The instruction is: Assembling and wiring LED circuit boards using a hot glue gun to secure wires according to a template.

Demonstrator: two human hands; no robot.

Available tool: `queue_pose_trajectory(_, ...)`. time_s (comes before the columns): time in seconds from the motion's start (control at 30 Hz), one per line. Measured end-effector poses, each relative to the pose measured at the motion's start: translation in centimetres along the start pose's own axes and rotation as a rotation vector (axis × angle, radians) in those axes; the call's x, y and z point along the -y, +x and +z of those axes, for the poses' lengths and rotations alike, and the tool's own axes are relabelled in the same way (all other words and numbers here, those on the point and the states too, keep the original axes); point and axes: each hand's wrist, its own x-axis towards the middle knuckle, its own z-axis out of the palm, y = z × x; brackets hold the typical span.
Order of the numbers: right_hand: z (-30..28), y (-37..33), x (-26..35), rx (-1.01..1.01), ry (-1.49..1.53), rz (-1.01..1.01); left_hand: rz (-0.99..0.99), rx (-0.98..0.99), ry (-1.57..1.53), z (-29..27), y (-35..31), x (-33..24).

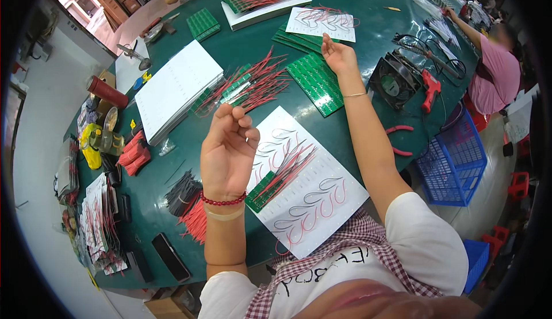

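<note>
My right hand (340, 57) reaches far, fingers partly extended, nothing visible in it. Its fingertips overlap the lower edge of a white card (310, 30) carrying looped red and black wires, lying over green circuit boards (280, 37). My left hand (229, 149) is raised with palm up and fingers curled in; anything between its fingertips is hidden. Before me lies a white sheet (322, 166) with rows of looped red and black wires. On it rest a small green circuit board (257, 195) and loose wires (287, 169). Red-wired boards (253, 83) lie beyond my left hand.
A white sheet stack (178, 83) stands left, above black wires (183, 192) and red wires (194, 222). A phone (171, 257) lies near the edge. On the right are a fan (394, 79), a red glue gun (430, 91) and pliers (401, 141). Two other people sit across the table.
</note>
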Motion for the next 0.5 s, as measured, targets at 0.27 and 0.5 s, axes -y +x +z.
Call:
queue_pose_trajectory(0.27,0.9,-0.5,-0.1,-0.007,0.009,0.014,0.038,0.002,0.020,0.1,-0.1,0.3)
queue_pose_trajectory(0.5,3.3,-1.9,-0.2,-0.025,0.007,0.052,0.099,-0.024,0.094,1.0,-0.4,0.4)
